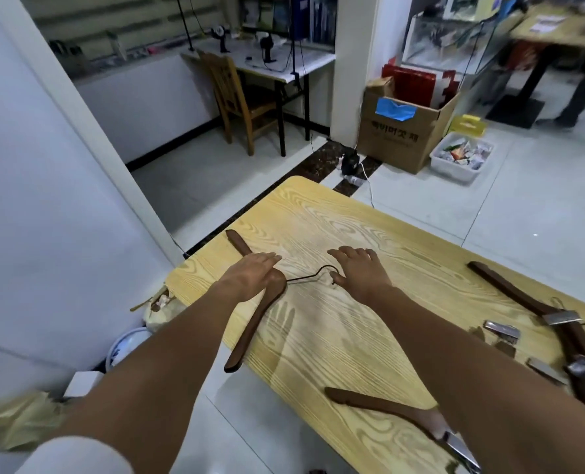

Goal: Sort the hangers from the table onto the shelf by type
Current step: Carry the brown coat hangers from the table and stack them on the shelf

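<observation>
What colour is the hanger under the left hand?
Dark brown hanger, thin black hook; head view shows it.

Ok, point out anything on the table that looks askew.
The hanger under the left hand lies slanted, with one end sticking out past the table edge. On the right, the clip hangers lie crossed in a heap.

The left hand lies flat on a wooden hanger. The right hand spreads beside its hook.
</observation>
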Demonstrator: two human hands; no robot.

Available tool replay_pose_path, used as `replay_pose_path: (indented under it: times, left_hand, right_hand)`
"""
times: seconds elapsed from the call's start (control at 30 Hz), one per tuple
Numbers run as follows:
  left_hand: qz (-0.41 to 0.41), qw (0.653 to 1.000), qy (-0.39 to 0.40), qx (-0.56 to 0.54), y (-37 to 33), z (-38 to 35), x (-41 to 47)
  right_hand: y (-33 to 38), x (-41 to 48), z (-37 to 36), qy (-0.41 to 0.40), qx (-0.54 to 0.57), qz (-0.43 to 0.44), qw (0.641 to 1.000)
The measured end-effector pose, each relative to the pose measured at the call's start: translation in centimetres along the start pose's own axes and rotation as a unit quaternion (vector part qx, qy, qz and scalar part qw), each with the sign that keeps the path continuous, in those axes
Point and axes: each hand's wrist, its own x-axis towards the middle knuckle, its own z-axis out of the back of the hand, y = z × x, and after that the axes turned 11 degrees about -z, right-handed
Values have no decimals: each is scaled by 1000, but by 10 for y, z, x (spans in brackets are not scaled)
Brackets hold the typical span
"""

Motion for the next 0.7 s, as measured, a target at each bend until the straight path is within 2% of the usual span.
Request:
replay_pose_path:
  times: [0.33, 0.5, 0.7]
  left_hand:
    - [-3, 997, 76, 9, 50, -31, 33]
    - [1, 993, 116, 14, 68, -51, 52]
    - [-9, 985, 159, 70, 88, -70, 86]
  right_hand:
    - [34, 47, -42, 33, -7, 1, 999]
    - [35, 62, -67, 60, -6, -13, 998]
    - [21, 74, -88, 70, -5, -31, 997]
